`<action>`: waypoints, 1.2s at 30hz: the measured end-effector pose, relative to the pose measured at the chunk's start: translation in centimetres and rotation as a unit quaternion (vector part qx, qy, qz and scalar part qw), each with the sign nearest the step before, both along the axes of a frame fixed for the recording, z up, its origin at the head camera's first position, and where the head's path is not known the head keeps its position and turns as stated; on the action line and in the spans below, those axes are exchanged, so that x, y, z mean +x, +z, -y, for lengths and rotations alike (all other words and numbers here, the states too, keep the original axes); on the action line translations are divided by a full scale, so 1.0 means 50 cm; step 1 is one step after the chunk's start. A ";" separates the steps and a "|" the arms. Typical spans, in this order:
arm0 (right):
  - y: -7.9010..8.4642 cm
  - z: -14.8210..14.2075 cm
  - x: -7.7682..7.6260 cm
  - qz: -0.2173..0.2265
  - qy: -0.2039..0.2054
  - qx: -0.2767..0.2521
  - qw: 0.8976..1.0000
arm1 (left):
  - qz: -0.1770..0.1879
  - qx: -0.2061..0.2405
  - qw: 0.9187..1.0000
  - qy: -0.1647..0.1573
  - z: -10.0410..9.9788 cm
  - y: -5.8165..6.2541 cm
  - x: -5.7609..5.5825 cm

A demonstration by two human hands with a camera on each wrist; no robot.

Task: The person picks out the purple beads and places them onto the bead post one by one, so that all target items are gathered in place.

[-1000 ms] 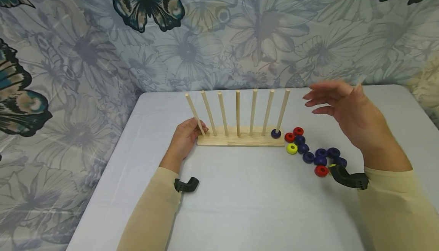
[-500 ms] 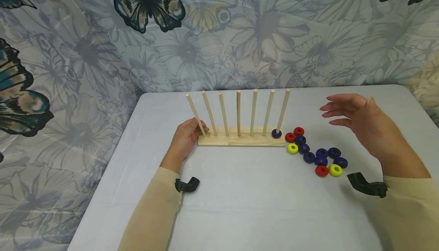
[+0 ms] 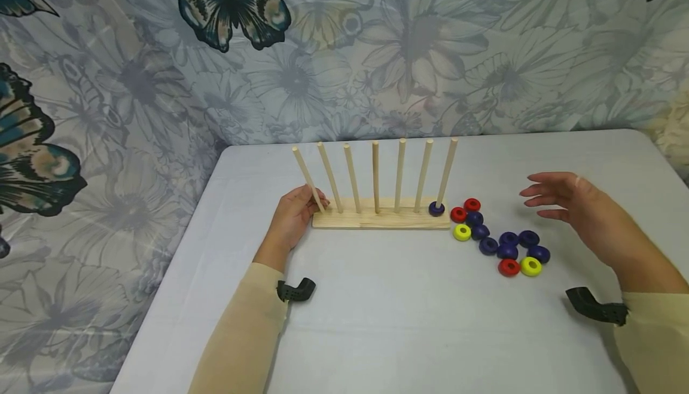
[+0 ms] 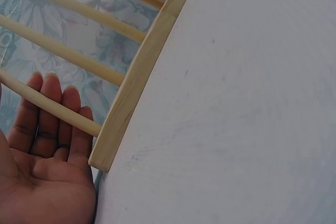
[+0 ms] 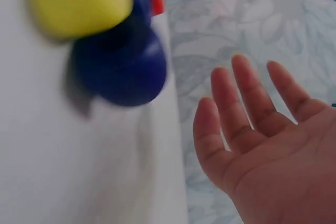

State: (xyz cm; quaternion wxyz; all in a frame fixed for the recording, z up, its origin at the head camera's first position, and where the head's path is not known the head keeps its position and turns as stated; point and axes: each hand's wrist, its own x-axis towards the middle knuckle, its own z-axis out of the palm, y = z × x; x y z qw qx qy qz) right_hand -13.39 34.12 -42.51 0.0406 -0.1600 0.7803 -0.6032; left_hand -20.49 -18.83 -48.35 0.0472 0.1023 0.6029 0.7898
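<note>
A wooden rack (image 3: 381, 221) with a row of upright pegs stands on the table. My left hand (image 3: 290, 217) is at its left end, touching it. In the left wrist view, fairly straight fingers (image 4: 48, 124) lie behind the end peg (image 4: 52, 107); the thumb is mostly out of frame. A dark blue ring bead (image 3: 436, 208) sits at the foot of the rightmost peg. My right hand (image 3: 587, 211) hovers right of the loose beads, fingers relaxed and apart, holding nothing. Nearest it are a blue bead (image 3: 539, 254) and a yellow bead (image 3: 531, 266).
Loose red, yellow and blue beads trail from the rack's right end toward the right front, among them a red bead (image 3: 509, 268) and another yellow bead (image 3: 462, 232). The white table (image 3: 409, 322) ends at the back against a butterfly-patterned cloth (image 3: 344, 71).
My right hand has moved right and toward me, away from the rack, uncovering the front yellow bead. The left hand stays at the rack's left end.
</note>
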 end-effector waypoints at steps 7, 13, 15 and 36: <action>-0.037 -0.020 0.011 0.009 -0.035 0.088 0.996 | -0.004 0.000 1.000 -0.002 -0.003 -0.001 0.000; -0.058 -0.025 0.016 -0.002 -0.011 0.059 0.998 | -0.004 0.000 1.000 0.000 -0.002 0.000 0.002; -0.067 -0.028 0.015 -0.006 -0.004 0.054 0.998 | -0.003 0.001 1.000 0.004 0.000 0.001 0.002; -0.086 -0.040 0.013 0.018 -0.049 0.217 0.975 | -0.007 -0.004 1.000 0.006 -0.001 0.004 0.005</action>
